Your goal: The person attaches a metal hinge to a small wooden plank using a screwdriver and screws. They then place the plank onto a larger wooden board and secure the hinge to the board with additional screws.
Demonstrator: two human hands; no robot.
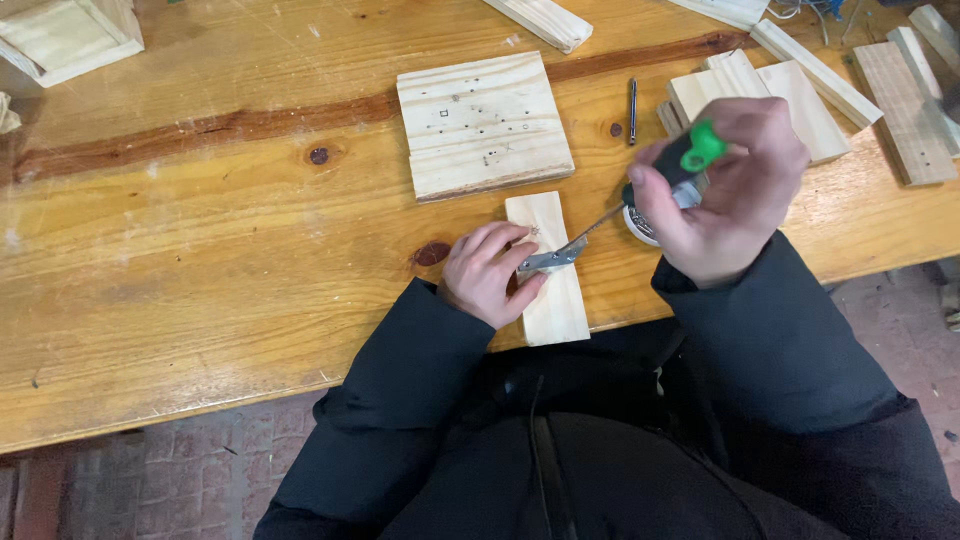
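The screwdriver [655, 185] meets the metal bracket [548, 260] at a slant, so its tip could skid off and jab the left hand [487, 272], whose fingers press the bracket down. The right hand [725, 190] is clenched around the green-and-black handle. The pale pine block [550, 300] lies lengthwise at centre frame, overhanging the workbench [200, 250] edge.

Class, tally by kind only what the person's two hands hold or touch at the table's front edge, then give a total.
Screwdriver with green-and-black handle, in right hand: 1
Metal hinge, pinned by left hand: 1
Small pine block: 1
Total: 3
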